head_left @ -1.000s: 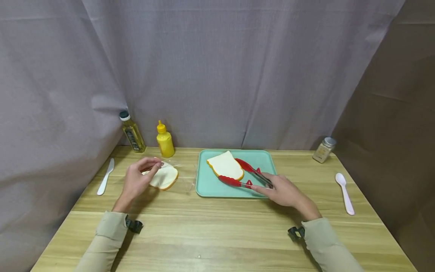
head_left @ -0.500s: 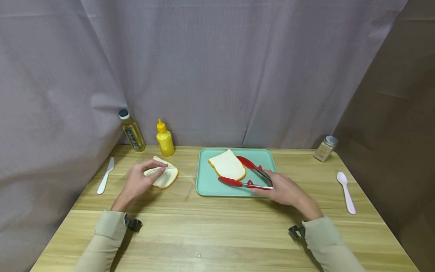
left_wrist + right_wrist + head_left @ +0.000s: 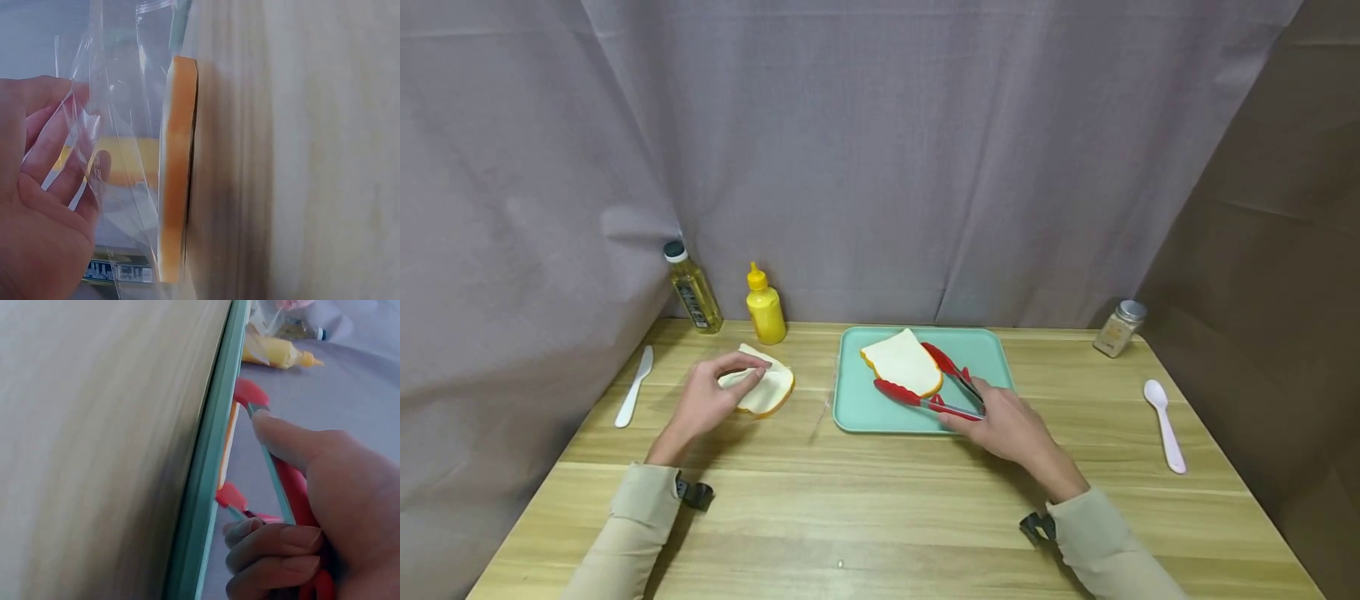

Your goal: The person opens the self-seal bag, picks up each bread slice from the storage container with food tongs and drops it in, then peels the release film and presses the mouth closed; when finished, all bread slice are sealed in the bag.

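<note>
With thumb and fingertips, my left hand [image 3: 709, 396] pinches a clear plastic bag [image 3: 125, 100], seen best in the left wrist view. Beneath that hand a slice of bread [image 3: 777, 385] lies on the table; whether it is inside the bag, I cannot tell. My right hand [image 3: 1009, 423] grips a pair of red-tipped tongs [image 3: 897, 392] by the metal arms. Their spread tips stand on either side of another slice of bread [image 3: 901, 362], which lies on a mint-green tray [image 3: 853, 417]. In the right wrist view the thumb presses along one arm of the tongs.
At the back left stand an oil bottle [image 3: 696, 293] and a yellow squeeze bottle [image 3: 766, 315]. A white knife [image 3: 634, 387] lies at the left, a pale spoon [image 3: 1166, 427] at the right. A spice jar [image 3: 1117, 331] stands at the back right, before a grey curtain [image 3: 850, 167].
My right hand has shifted a little left with the tongs, whose arms now straddle the bread slightly further left. The left hand moved slightly, then stayed still; the bag's loose edge settled toward the table.
</note>
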Demonstrator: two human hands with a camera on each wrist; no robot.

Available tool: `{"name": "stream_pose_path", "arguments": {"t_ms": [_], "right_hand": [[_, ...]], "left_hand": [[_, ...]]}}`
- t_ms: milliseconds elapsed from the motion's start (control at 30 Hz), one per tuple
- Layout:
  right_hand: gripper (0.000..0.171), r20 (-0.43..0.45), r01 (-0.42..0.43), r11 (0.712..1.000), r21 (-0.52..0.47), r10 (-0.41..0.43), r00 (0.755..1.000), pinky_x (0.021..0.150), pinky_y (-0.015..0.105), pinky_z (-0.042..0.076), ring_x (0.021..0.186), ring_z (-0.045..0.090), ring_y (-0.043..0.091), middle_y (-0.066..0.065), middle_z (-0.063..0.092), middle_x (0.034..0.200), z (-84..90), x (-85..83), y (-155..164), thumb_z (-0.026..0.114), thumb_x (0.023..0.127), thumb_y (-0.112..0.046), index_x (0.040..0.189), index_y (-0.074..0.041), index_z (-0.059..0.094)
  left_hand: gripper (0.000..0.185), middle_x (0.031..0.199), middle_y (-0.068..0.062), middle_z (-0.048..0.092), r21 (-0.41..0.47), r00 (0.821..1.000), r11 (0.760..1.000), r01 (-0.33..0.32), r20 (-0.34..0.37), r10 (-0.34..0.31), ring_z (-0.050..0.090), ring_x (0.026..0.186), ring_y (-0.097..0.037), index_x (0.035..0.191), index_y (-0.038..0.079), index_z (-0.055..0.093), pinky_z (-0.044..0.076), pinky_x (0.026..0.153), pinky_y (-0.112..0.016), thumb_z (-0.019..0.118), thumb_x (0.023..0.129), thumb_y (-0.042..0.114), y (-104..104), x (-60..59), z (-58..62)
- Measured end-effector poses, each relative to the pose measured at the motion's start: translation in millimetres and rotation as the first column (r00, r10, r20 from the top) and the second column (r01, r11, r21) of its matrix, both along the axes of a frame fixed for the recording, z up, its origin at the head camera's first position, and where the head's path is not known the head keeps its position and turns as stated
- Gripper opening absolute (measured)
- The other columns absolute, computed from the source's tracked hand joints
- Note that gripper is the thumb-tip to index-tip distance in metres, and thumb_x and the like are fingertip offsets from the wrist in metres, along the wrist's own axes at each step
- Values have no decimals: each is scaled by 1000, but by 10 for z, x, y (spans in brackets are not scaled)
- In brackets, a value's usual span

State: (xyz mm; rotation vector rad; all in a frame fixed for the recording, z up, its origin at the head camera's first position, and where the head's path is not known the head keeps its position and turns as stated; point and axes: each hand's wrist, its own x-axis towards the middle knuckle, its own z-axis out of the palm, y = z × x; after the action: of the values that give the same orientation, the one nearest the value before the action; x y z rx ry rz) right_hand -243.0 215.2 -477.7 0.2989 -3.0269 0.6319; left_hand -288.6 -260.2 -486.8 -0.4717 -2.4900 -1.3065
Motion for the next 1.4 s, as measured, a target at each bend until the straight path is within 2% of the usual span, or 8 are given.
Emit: {"name": "stream_pose_path", "arguments": {"t_ms": [233, 367, 533, 633, 767, 933, 1100, 1400], "right_hand": [[95, -31, -24, 998, -52, 22, 999, 85, 47, 59, 109, 69, 29, 22, 69, 143, -86, -87, 138, 81, 90, -65, 158, -4, 54], [97, -25, -46, 995, -93, 44, 999, 80, 38, 55, 103, 66, 25, 18, 73, 137, -123, -145, 200, 82, 87, -68, 157, -7, 56], [94, -13, -86, 983, -165, 85, 996, 81, 32, 50, 100, 63, 20, 9, 74, 134, -155, -195, 271, 84, 86, -67, 157, -12, 57], [93, -10, -116, 974, -194, 116, 993, 76, 30, 46, 92, 59, 18, 2, 72, 105, -161, -201, 306, 85, 85, -67, 157, -16, 57], [89, 25, -163, 950, -266, 176, 984, 67, 25, 42, 77, 52, 12, -6, 50, 75, -170, -198, 329, 86, 84, -66, 158, -23, 57], [87, 64, -215, 913, -347, 252, 966, 58, 23, 41, 66, 47, 4, -8, 56, 74, -169, -186, 310, 89, 83, -63, 157, -31, 57], [84, 22, -273, 901, -338, 298, 954, 54, 22, 40, 64, 45, 2, -7, 56, 74, -137, -168, 247, 90, 82, -62, 155, -32, 59], [86, -86, -345, 916, -202, 335, 938, 62, 21, 41, 70, 45, 4, -14, 51, 74, -86, -96, 90, 94, 81, -55, 156, -31, 59]], "left_hand": [[9, 110, 9, 83, -20, 1000, 999, 26, -13, -26, 75, 111, -8, 109, 26, 84, 61, 104, -37, 81, 100, 25, 9, -6, -19], [10, 110, 7, 84, -37, 999, 999, 27, -40, -29, 75, 110, -7, 110, 24, 84, 60, 102, -29, 81, 100, 23, 12, -6, -20], [10, 109, 5, 84, -22, 998, 999, 23, -53, -24, 74, 109, -6, 110, 23, 85, 57, 101, -24, 80, 101, 23, 13, -5, -26], [10, 109, 3, 84, 3, 998, 1000, 16, -54, -16, 74, 109, -6, 109, 21, 85, 53, 100, -18, 80, 101, 22, 14, -5, -27], [10, 109, 1, 85, 37, 998, 999, 7, -63, -5, 73, 108, -7, 109, 19, 85, 49, 98, -12, 82, 99, 19, 29, -3, -22], [12, 110, -3, 85, 54, 997, 998, 9, -83, -4, 74, 106, -8, 110, 15, 85, 49, 96, -12, 83, 98, 14, 61, 11, -19], [11, 110, -2, 85, 74, 997, 997, 2, -74, 3, 74, 104, -3, 110, 17, 85, 52, 96, -15, 82, 99, 17, 57, 13, -18], [10, 107, 2, 85, 64, 997, 998, -14, -78, 19, 74, 103, 3, 109, 21, 85, 50, 96, -10, 82, 99, 21, 55, 8, -17]]}}
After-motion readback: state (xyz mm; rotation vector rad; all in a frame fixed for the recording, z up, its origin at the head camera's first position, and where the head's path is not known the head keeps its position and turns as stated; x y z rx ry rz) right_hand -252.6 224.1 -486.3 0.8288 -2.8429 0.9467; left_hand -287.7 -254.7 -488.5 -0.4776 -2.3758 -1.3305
